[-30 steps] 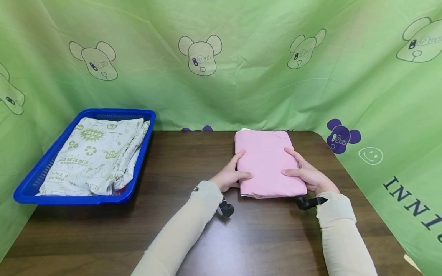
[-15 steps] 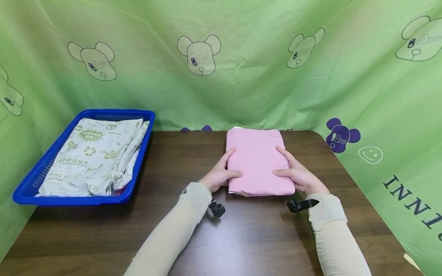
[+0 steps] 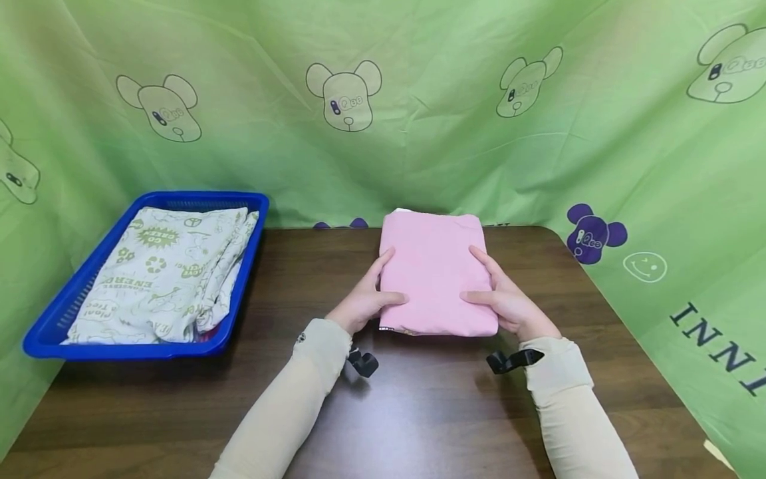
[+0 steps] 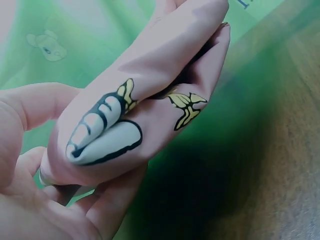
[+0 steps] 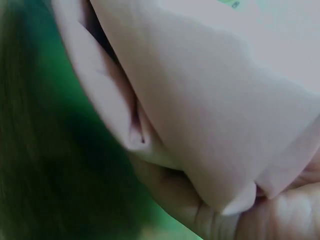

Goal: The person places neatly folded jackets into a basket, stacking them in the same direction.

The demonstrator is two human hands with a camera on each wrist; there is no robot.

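Both hands hold a folded pink garment (image 3: 435, 273) above the wooden table in the head view. My left hand (image 3: 365, 301) grips its left side, thumb on top and other fingers curled underneath. On the opposite side, my right hand (image 3: 516, 307) grips it likewise. A cartoon print in white, yellow and black shows on the garment's folded edge (image 4: 107, 130) in the left wrist view, with fingers (image 4: 117, 202) below it. Rolled pink layers (image 5: 185, 105) fill much of the right wrist view, the right hand's fingers (image 5: 175, 195) under them.
At the table's left stands a blue plastic basket (image 3: 134, 352), holding folded white fabric (image 3: 158, 266) with green print. A green curtain (image 3: 413, 159) with bear-head drawings hangs behind the wooden table (image 3: 383, 426) and along its sides.
Both hands have carried the pink garment to the left, and it now appears slightly higher in the head view. The basket has stayed in place.
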